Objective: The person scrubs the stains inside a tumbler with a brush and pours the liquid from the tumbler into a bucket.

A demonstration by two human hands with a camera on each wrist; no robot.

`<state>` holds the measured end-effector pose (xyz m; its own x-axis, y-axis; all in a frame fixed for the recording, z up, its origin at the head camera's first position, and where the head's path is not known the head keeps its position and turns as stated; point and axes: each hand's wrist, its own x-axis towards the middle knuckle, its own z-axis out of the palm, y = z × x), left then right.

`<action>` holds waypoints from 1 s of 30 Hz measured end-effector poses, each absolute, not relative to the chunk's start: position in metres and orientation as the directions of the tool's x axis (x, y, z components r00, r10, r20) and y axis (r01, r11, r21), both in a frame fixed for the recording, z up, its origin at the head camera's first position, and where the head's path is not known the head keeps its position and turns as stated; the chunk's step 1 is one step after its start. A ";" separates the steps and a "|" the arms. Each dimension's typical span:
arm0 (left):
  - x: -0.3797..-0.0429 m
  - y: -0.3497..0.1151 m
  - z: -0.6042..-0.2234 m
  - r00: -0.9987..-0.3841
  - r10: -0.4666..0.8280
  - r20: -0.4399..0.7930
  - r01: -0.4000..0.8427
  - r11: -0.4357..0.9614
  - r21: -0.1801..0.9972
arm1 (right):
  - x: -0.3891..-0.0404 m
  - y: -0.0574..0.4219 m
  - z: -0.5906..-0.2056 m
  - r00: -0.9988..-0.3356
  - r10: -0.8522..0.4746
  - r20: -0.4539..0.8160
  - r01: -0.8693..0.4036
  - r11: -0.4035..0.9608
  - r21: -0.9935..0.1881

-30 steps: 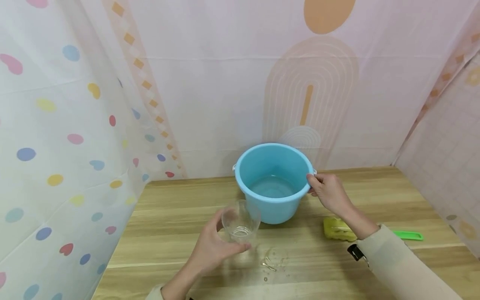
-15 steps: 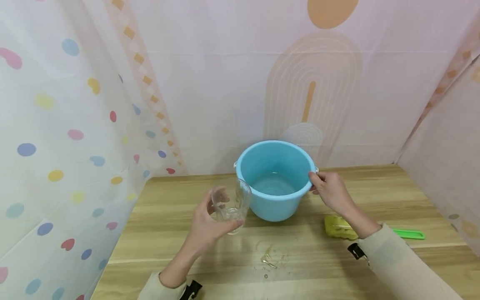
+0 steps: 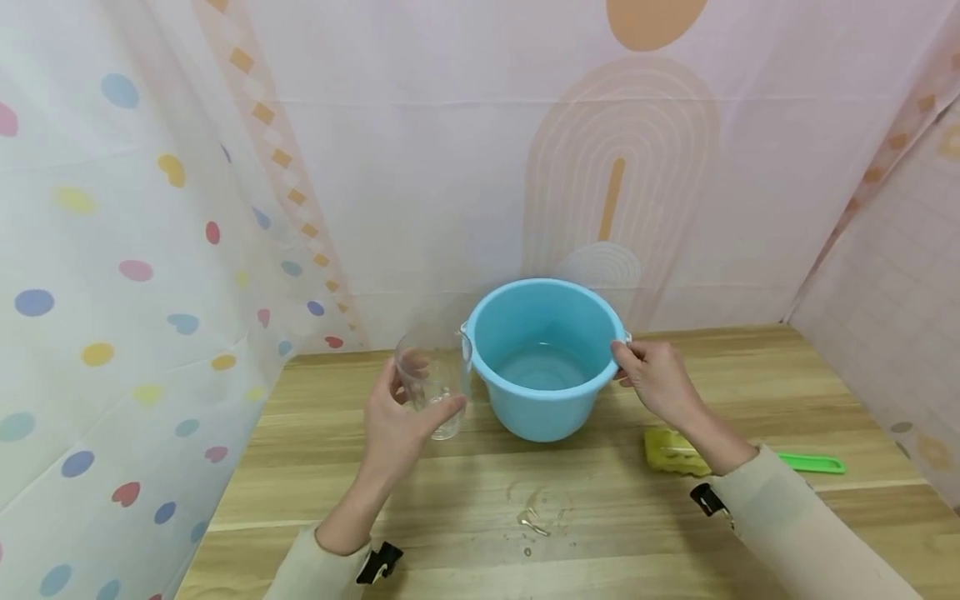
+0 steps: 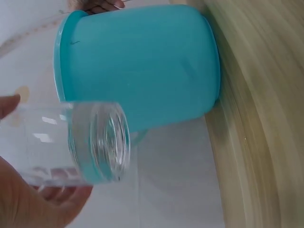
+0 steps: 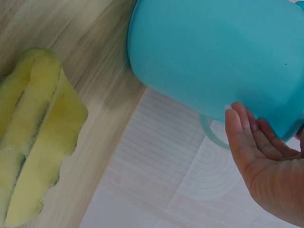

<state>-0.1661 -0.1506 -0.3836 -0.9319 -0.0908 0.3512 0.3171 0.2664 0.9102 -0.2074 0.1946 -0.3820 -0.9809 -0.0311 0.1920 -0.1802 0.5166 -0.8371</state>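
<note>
A clear glass (image 3: 438,387) is in my left hand (image 3: 393,429), thumb on the near side and fingers round the far side. It is held up over the table, just left of the blue bucket (image 3: 543,417). In the left wrist view the glass (image 4: 97,142) shows its thick base, with the bucket behind it. My right hand (image 3: 660,379) grips the bucket's right rim, thumb on top. Seen in the right wrist view, the fingers (image 5: 256,137) lie against the bucket's outer wall. Some water (image 3: 543,367) covers the bucket's bottom.
Under my right forearm lies a yellow sponge brush (image 3: 667,452) with a green handle (image 3: 813,463). A small puddle (image 3: 534,522) wets the wooden table (image 3: 600,558) in front of the bucket. A patterned curtain (image 3: 420,167) hangs behind.
My left hand has lifted the glass and carried it left and away from me, beside the bucket. The right hand keeps its grip on the bucket's rim.
</note>
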 end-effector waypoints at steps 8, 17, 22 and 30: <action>-0.172 -0.150 -0.376 -0.892 -0.192 0.409 0.353 0.270 0.896 | -0.205 0.191 -0.379 -0.981 -0.029 0.191 -0.180 0.507 -0.843; -0.186 -0.146 -0.374 -0.851 -0.268 0.452 0.371 0.301 0.878 | -0.204 0.188 -0.379 -0.982 -0.031 0.186 -0.176 0.503 -0.846; -0.195 -0.144 -0.377 -0.813 -0.282 0.510 0.419 0.325 0.848 | -0.204 0.189 -0.380 -0.985 -0.024 0.171 -0.160 0.511 -0.845; -0.204 -0.143 -0.381 -0.785 -0.281 0.552 0.452 0.350 0.820 | -0.204 0.190 -0.380 -0.984 -0.021 0.177 -0.162 0.515 -0.842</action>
